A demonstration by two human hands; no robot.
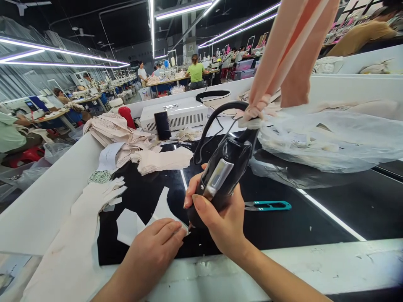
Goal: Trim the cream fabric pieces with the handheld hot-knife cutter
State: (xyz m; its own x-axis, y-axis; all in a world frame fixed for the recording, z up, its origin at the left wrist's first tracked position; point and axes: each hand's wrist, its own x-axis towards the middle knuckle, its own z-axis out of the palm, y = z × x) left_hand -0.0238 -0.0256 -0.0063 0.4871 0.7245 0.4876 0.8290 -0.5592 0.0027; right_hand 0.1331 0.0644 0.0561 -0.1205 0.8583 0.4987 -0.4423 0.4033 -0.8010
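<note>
My right hand [224,216] is wrapped round a black corded hand tool [231,161] with a silver plate on its side, my thumb lying near that plate. The tool tilts, its lower end down near the black table top. A twisted peach fabric strip [280,54] is tied at its upper end. My left hand [159,243] has its fingers together on a white cut piece [163,205], by the tool's lower end; its fingertips are partly hidden. Another white piece [129,226] lies just left. Teal thread snips [272,205] rest to the right of my right hand.
Pale fabric stacks [163,159] and a long pale pile [82,222] lie on the left. A phone [162,126] leans on a white vented box [179,113]. A clear plastic bag [333,138] with pale pieces sits right. Behind, people work at sewing tables.
</note>
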